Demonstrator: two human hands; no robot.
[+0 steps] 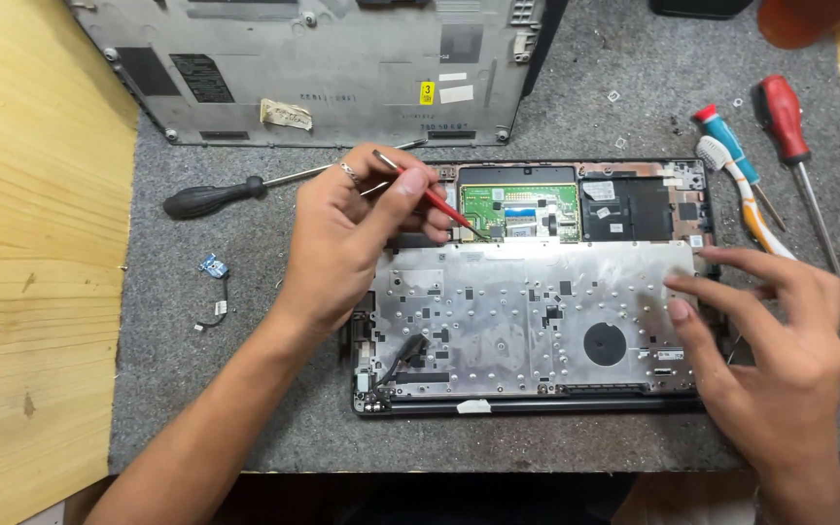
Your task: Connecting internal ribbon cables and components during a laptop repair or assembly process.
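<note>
**A:** So we've got the opened laptop chassis (pixel 537 321) lying on the grey felt mat (pixel 245 428) in the middle of the worktop (pixel 21 292), silver keyboard backplate up. Our left hand (pixel 352 238) is pinched shut around a thin red-handled tool (pixel 430 194), its tip down by the green board (pixel 522 209) along the far edge of the chassis.

**B:** And our right hand (pixel 780 340)?

**A:** Fingers spread apart, holding nothing, fingertips resting on the right end of the backplate.

**B:** What else is lying around?

**A:** The removed bottom cover (pixel 323 68) sits at the far side of the mat, inner face up. A black-handled screwdriver (pixel 235 192) lies just left of our left hand. Far right we have a red screwdriver (pixel 789 131), a teal one (pixel 731 146) and a white and orange brush (pixel 746 199), close together. A small blue board with a cable (pixel 214 282) sits on the mat's left side, well apart from the chassis.
</note>
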